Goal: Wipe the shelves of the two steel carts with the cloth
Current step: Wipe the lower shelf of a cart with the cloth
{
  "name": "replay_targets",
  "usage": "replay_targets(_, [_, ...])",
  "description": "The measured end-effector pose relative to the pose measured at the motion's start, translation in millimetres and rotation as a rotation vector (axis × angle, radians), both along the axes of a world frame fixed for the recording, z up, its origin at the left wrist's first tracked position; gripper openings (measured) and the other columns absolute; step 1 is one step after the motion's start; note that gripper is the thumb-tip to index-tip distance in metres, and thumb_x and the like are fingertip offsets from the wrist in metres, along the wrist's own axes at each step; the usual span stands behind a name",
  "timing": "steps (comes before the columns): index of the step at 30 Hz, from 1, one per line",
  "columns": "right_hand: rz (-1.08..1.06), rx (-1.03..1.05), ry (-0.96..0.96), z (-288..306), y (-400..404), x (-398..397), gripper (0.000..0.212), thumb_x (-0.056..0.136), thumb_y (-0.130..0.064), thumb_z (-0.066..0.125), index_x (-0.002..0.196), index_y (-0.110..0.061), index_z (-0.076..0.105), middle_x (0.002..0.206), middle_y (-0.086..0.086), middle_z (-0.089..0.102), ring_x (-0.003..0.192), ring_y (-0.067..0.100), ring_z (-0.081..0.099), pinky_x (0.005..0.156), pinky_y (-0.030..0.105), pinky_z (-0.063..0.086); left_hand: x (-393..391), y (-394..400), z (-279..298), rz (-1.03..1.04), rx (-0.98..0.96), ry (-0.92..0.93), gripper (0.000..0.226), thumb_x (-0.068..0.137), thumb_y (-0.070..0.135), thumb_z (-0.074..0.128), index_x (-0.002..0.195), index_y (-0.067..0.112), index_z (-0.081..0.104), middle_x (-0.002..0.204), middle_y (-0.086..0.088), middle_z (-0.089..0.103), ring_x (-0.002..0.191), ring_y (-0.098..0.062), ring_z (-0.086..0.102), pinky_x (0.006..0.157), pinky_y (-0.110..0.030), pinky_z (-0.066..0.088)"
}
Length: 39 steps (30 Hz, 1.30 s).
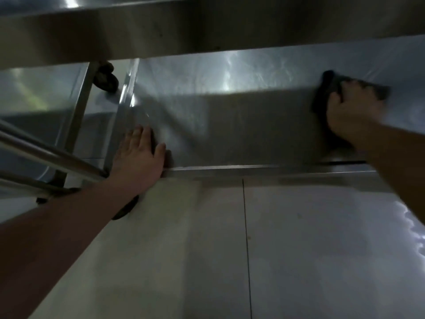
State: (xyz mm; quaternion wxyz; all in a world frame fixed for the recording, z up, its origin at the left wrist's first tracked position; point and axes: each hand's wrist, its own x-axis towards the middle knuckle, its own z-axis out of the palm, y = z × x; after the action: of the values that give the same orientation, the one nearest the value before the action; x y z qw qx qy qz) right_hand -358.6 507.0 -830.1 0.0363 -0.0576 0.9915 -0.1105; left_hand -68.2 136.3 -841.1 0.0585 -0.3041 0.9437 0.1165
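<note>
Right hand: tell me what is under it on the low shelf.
A dark cloth lies under the right hand, pressed on the low steel shelf. Its edges stick out past the fingers. The part beneath the palm and the shelf below it are covered.

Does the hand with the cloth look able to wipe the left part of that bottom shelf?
Probably yes: the shelf between the right hand and the left hand is bare, though the left hand rests on the near left corner.

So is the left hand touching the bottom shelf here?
Touching. The head view shows the left hand lying flat, fingers straight, on the bottom shelf at its front edge, with no gap beneath the palm.
</note>
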Motion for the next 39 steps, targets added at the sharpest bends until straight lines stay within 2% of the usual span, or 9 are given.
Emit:
replay_targets(5, [-0.228,-0.035,-0.077,4.0,-58.1,-10.3,0.066,0.103,-0.048,0.017,0.164,-0.024,0.024,0.173,-0.001,0.015,0.159,0.032,0.009,0.126,0.056,0.006,1.3,3.7,-8.8,0.028,-0.056,0.049,0.090,0.097,0.071,0.013,0.169,0.018,0.014,0.177,-0.006,0.008,0.163,-0.022,0.003,0.132,-0.042,0.003])
replay_targets(8, [0.064,-0.021,-0.018,9.9,-131.0,11.1,0.061,0.102,-0.044,0.023,0.155,-0.018,0.037,0.165,0.007,0.030,0.152,0.035,0.024,0.122,0.058,0.019,2.7,4.7,-9.7,0.036,-0.080,0.070,0.087,0.099,0.070,0.013,0.168,0.017,0.016,0.177,-0.005,0.011,0.163,-0.021,0.005,0.132,-0.042,0.004])
replay_targets(13, [0.830,0.082,-0.053,7.0,-223.9,93.0,0.064,0.107,-0.051,0.024,0.166,-0.030,0.018,0.174,-0.006,0.012,0.160,0.024,0.008,0.128,0.047,0.005,3.9,3.1,-10.7,0.026,-0.108,0.090,0.082,0.101,0.063,0.015,0.168,0.016,0.020,0.176,-0.006,0.015,0.163,-0.022,0.009,0.132,-0.042,0.007])
replay_targets(19, [1.191,0.067,-0.042,2.0,-112.5,91.3,0.061,0.106,-0.060,0.022,0.163,-0.040,0.022,0.169,-0.019,0.017,0.160,0.009,0.005,0.128,0.035,0.000,6.4,2.4,-12.3,0.011,-0.086,0.102,0.077,0.104,0.058,0.017,0.168,0.015,0.020,0.177,-0.007,0.013,0.163,-0.023,0.008,0.132,-0.043,0.007])
replay_targets(22, [0.953,0.053,-0.036,2.4,-26.0,43.0,0.063,0.101,-0.059,0.030,0.160,-0.036,0.033,0.168,-0.010,0.028,0.158,0.019,0.019,0.128,0.042,0.012,6.7,0.5,-14.7,0.007,-0.089,0.111,0.079,0.102,0.061,0.015,0.168,0.017,0.020,0.177,-0.006,0.014,0.163,-0.022,0.008,0.132,-0.041,0.006])
replay_targets(27, [0.161,0.087,0.005,-4.9,69.4,-17.2,0.072,0.097,-0.062,0.024,0.157,-0.024,0.036,0.166,0.009,0.035,0.151,0.036,0.032,0.124,0.056,0.025,7.1,-1.4,-19.4,0.023,-0.096,0.133,0.079,0.103,0.063,0.016,0.167,0.018,0.022,0.176,-0.004,0.015,0.163,-0.021,0.010,0.132,-0.041,0.007])
replay_targets(32, [-0.304,-0.039,-0.017,-5.3,-4.8,-42.5,0.071,0.097,-0.052,0.020,0.161,-0.021,0.031,0.171,0.002,0.023,0.158,0.034,0.015,0.125,0.059,0.010,5.8,0.0,-18.7,0.036,-0.118,0.120,0.080,0.102,0.064,0.015,0.168,0.019,0.022,0.176,-0.003,0.016,0.163,-0.021,0.010,0.132,-0.042,0.008])
replay_targets(36, [-0.021,-0.039,0.011,2.4,-132.7,-5.3,0.065,0.098,-0.048,0.023,0.150,-0.016,0.044,0.161,0.011,0.036,0.149,0.037,0.028,0.121,0.059,0.021,4.6,3.3,-14.9,0.032,-0.112,0.108,0.081,0.101,0.063,0.014,0.168,0.018,0.021,0.177,-0.004,0.014,0.163,-0.021,0.009,0.132,-0.042,0.008])
replay_targets(39, [0.361,-0.007,-0.053,7.8,-222.1,48.8,0.065,0.104,-0.049,0.024,0.163,-0.022,0.029,0.172,0.004,0.021,0.157,0.033,0.016,0.127,0.054,0.010,5.4,3.9,-12.7,0.032,-0.097,0.098,0.079,0.103,0.062,0.013,0.169,0.019,0.016,0.177,-0.002,0.011,0.163,-0.019,0.005,0.132,-0.041,0.006])
